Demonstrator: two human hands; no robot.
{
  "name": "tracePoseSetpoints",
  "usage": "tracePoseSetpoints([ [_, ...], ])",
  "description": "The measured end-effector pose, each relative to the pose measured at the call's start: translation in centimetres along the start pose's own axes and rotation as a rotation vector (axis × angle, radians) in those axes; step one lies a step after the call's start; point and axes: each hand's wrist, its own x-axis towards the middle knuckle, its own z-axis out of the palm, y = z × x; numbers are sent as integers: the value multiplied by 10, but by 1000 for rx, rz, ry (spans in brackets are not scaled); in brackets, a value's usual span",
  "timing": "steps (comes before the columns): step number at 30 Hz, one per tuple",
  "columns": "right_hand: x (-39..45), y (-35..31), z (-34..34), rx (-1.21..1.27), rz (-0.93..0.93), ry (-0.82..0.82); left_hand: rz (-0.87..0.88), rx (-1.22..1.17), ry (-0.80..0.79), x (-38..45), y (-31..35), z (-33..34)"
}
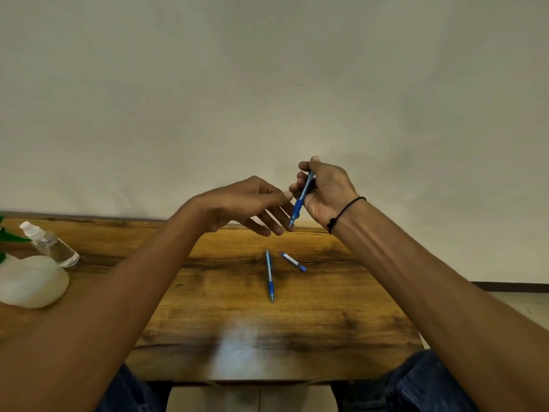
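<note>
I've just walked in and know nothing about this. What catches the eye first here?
The raised right hand stands out first: it grips a blue pen, tip down, in mid-air at the centre of the view. The left hand stretches its straight fingers close to the pen's tip. Below them, a second blue pen and a short blue piece lie apart on the wooden table, and a clear spray bottle lies at its left edge.

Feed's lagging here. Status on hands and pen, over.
Right hand grips blue pen, tip down, above table. Left hand open, fingers by the tip. Second pen and short blue piece lie on table below; nothing in the way.
</note>
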Motion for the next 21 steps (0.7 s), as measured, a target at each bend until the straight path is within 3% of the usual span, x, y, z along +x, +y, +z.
tracePoseSetpoints([
  [5,12,17,1,-62,-51,-11,9,-18,31,12,-11,4],
  [10,27,31,-12,-512,-34,-26,-36,-27,56,21,-23,0],
  [16,44,54,-26,-700,-109,-17,-171,34,-6,28,-42,-2],
  [18,53,70,-28,-901,-200,27,-233,214,10,33,-50,-2],
  [21,64,103,-27,-1180,-229,5,-278,729,152,39,-67,-4],
])
